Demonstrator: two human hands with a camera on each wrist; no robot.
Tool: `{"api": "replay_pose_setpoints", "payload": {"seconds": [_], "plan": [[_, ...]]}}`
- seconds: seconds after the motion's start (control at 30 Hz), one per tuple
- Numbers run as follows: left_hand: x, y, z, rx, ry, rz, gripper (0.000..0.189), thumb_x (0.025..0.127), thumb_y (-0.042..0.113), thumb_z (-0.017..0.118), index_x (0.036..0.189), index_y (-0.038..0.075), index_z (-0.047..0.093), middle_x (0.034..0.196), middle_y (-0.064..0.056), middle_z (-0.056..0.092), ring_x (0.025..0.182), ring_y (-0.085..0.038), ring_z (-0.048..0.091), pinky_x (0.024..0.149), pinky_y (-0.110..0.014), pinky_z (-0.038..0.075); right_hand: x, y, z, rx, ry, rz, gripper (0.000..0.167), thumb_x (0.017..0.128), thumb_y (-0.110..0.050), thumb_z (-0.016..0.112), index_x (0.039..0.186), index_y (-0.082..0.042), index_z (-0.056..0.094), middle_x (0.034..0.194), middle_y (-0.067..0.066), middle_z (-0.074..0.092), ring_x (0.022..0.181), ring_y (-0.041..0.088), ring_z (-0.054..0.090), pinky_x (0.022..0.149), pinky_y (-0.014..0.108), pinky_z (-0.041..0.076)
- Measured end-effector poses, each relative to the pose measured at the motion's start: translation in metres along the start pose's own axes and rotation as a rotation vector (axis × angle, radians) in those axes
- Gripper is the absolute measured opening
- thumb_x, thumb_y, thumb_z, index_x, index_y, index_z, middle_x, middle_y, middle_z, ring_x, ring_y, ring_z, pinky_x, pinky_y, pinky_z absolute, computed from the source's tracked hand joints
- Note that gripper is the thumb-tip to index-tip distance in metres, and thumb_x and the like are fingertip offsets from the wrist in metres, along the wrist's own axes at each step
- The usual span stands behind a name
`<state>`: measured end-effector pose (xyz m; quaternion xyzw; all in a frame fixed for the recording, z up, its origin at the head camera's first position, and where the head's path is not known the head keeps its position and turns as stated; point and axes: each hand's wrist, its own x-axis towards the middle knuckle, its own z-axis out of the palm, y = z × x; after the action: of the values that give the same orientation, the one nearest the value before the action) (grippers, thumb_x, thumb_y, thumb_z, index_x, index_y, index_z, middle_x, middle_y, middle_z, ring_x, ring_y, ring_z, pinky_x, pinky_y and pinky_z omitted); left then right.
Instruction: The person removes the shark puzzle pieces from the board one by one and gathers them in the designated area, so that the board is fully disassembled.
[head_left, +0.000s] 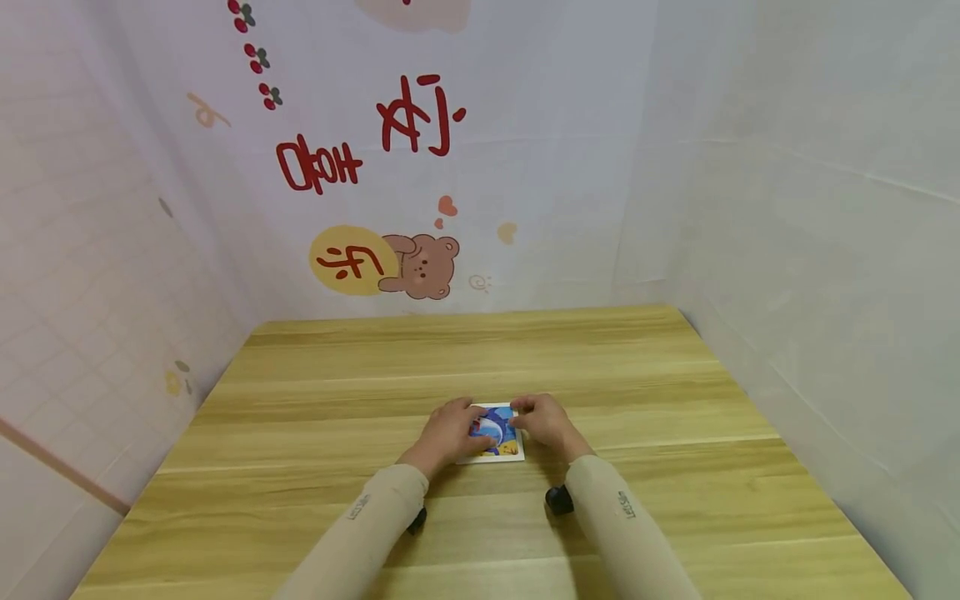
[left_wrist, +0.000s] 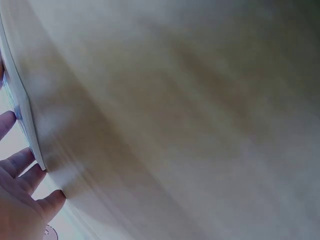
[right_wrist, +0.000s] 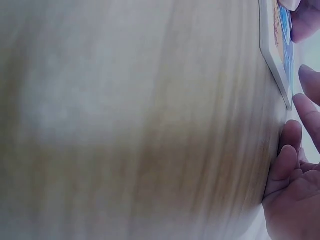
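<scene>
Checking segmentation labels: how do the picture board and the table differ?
Size: the picture board is small, the table far larger.
Look: the picture board has a white border round a colourful, mostly blue picture; the table is yellowish-brown wood grain.
Cover: the left hand hides the picture board's left part in the head view, while the table's far edge shows unblocked.
Shared: both have flat tops.
</scene>
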<state>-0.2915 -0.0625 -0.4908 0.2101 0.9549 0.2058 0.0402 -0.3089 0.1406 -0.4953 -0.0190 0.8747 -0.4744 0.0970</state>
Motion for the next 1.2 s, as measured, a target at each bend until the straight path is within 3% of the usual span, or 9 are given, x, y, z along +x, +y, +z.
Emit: {"api": "replay_pose_setpoints", "payload": {"seconds": [0.23, 0.47, 0.93, 1.2], "plan": [[0.002, 0.002, -0.002, -0.026, -0.016, -0.006, 0.058, 0.088, 0.041, 0.075, 0.133, 0.008, 0.062, 0.143, -0.02, 0.049, 0.133, -0.039, 0.044, 0.109, -0.055, 0.032, 0.0, -0.002, -0.001, -0.044, -0.014, -0.005, 0.028, 0.09, -0.008, 0.07, 0.118, -0.004, 0.071, 0.119, 0.012, 0.067, 0.111, 0.028, 0.059, 0.098, 0.046, 0.045], [0.003, 0.004, -0.004, 0.004, 0.011, 0.011, 0.049, 0.089, 0.038, 0.074, 0.124, 0.005, 0.066, 0.129, -0.017, 0.058, 0.119, -0.036, 0.055, 0.101, -0.052, 0.042, 0.0, -0.002, 0.0, -0.077, 0.008, -0.024, 0.025, 0.09, -0.009, 0.07, 0.114, -0.005, 0.073, 0.11, 0.009, 0.068, 0.099, 0.024, 0.059, 0.091, 0.043, 0.048], [0.004, 0.004, -0.001, 0.04, 0.035, 0.003, 0.045, 0.09, 0.038, 0.073, 0.122, 0.007, 0.067, 0.127, -0.015, 0.059, 0.118, -0.035, 0.056, 0.1, -0.051, 0.043, -0.002, -0.004, 0.0, -0.045, 0.005, -0.018, 0.026, 0.089, -0.005, 0.067, 0.114, -0.004, 0.073, 0.116, 0.012, 0.068, 0.102, 0.024, 0.059, 0.09, 0.042, 0.048], [0.003, 0.004, 0.0, 0.042, 0.042, 0.012, 0.045, 0.09, 0.038, 0.073, 0.122, 0.007, 0.067, 0.126, -0.016, 0.06, 0.117, -0.035, 0.056, 0.1, -0.051, 0.043, 0.0, -0.003, -0.008, -0.105, -0.056, -0.017, 0.027, 0.092, -0.011, 0.068, 0.118, -0.007, 0.073, 0.12, 0.013, 0.067, 0.111, 0.028, 0.059, 0.096, 0.046, 0.046]]}}
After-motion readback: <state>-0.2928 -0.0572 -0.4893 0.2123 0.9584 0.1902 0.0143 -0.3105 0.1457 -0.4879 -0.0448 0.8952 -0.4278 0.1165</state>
